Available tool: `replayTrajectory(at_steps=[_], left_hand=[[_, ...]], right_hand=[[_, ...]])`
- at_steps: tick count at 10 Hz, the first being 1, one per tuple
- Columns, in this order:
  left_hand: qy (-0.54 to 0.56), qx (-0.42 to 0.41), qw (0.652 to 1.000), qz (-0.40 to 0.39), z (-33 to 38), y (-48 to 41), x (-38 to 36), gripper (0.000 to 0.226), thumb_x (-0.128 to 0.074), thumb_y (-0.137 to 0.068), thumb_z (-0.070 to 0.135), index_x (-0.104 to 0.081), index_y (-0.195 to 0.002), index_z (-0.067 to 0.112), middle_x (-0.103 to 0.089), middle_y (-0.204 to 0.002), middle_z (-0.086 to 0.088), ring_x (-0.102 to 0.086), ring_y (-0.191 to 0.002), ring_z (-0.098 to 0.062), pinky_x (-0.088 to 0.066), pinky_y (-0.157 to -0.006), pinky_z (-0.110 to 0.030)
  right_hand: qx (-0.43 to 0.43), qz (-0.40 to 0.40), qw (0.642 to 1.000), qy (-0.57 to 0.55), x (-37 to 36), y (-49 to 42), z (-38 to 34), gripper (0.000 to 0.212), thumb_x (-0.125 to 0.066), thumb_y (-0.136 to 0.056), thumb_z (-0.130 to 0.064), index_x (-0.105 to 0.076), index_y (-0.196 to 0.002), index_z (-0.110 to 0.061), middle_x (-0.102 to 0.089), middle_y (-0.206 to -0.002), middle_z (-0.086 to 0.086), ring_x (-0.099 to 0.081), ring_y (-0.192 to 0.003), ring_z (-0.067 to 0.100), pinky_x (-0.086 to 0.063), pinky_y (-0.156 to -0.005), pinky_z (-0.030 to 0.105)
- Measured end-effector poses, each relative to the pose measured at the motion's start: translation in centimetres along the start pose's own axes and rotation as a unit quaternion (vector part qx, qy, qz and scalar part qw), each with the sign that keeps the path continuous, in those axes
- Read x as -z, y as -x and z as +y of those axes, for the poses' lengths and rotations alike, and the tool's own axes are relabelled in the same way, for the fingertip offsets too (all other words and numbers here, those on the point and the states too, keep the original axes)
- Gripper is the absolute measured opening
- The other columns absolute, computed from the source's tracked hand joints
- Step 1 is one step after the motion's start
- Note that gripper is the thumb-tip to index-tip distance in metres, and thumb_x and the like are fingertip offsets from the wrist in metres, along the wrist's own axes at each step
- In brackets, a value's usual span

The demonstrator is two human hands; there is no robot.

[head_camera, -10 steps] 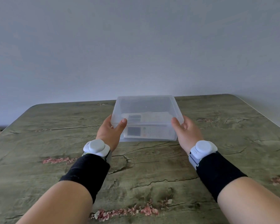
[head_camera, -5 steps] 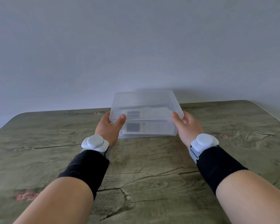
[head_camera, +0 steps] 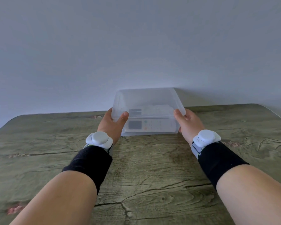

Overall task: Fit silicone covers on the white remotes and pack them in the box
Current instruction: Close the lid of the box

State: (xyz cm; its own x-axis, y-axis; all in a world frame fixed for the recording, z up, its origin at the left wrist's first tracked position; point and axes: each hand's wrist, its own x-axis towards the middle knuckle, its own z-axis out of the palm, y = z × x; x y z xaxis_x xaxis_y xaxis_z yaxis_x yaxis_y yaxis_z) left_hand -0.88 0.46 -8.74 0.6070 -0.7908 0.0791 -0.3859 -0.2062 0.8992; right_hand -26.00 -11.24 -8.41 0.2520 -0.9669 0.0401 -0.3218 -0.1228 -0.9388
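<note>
Translucent box [head_camera: 148,98] holds two white remotes [head_camera: 151,125] side by side, grey screens leftward; covers indistinct through the frosted wall. Left hand [head_camera: 111,125] and right hand [head_camera: 189,123] grip its sides.

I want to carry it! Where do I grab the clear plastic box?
Grip the clear plastic box by its left and right walls near the rim, one hand from each side, as the left hand and right hand do. Being wide, it stays level.

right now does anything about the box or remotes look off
Nothing stands out. The left hand and right hand grip the clear box by its near corners; the near remote and far remote lie flat inside, side by side.
</note>
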Motion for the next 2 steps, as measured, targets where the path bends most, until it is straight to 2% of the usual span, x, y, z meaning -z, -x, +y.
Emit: replayTrajectory(at_steps=[1, 2], left_hand=[[-0.031, 0.046, 0.998, -0.005, 1.7, -0.1, 0.4, 0.093, -0.059, -0.091, 0.065, -0.012, -0.163, 0.029, -0.049, -0.154, -0.003, -0.055, -0.131, -0.033, -0.046, -0.093, -0.038], [-0.034, 0.057, 0.998, 0.002, 3.4, 0.3, 1.1, 0.096, -0.064, -0.089, 0.062, -0.010, -0.163, 0.032, -0.037, -0.163, -0.002, -0.046, -0.141, -0.029, -0.042, -0.097, -0.037]], right_hand=[[-0.017, -0.024, 1.000, 0.001, 0.3, 0.4, -1.9, 0.041, -0.052, -0.085, -0.065, -0.066, -0.107, -0.033, -0.073, -0.106, -0.001, -0.069, -0.096, 0.024, -0.055, -0.091, 0.049], [-0.037, 0.030, 0.998, 0.036, 0.8, 0.1, -3.3, 0.058, -0.056, -0.090, -0.060, -0.053, -0.135, -0.024, -0.065, -0.116, -0.013, -0.063, -0.099, 0.015, -0.049, -0.085, 0.035]])
